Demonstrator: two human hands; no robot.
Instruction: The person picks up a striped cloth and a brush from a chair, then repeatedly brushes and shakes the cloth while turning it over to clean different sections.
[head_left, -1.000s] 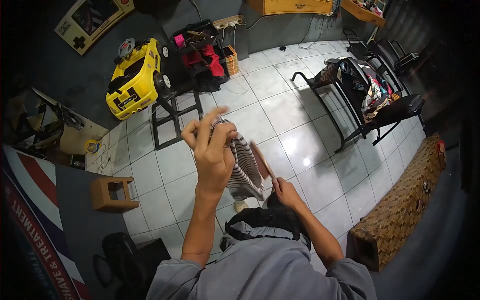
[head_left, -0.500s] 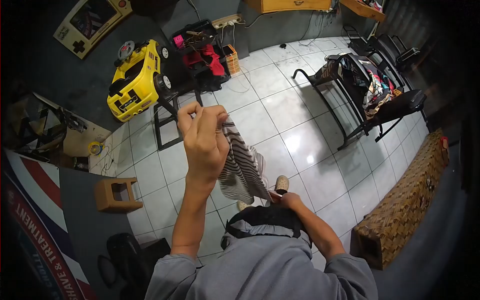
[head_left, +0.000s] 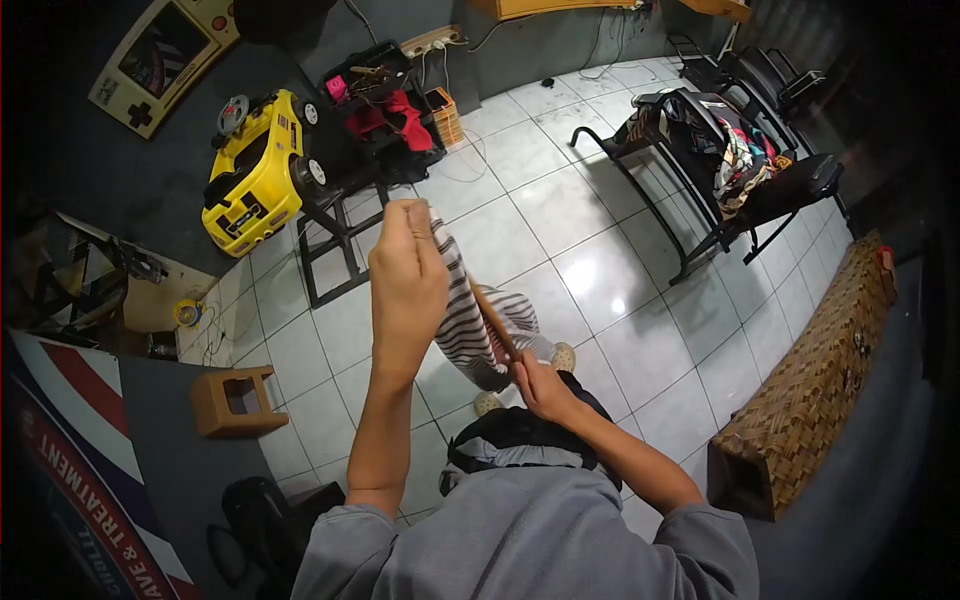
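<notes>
A striped cloth [head_left: 463, 325] in white and dark grey hangs in front of me. My left hand [head_left: 409, 280] is raised and closed on its upper edge. Lower and to the right, my right hand [head_left: 544, 388] is closed round the lower end of a brown wooden stick [head_left: 493, 316], beside the cloth. The stick slants up and to the left along the cloth, and its upper end is hidden behind the fabric.
A brown stool [head_left: 238, 402] and a yellow toy car [head_left: 262, 175] are at the left. A black-framed chair [head_left: 650, 225] with clothes on it stands ahead right. A woven box [head_left: 800, 400] lies at the right on the tiled floor [head_left: 520, 225].
My right hand has moved up and left, away from my waist, and more of the stick shows. The cloth has swung and spread differently. The view has shifted slightly.
</notes>
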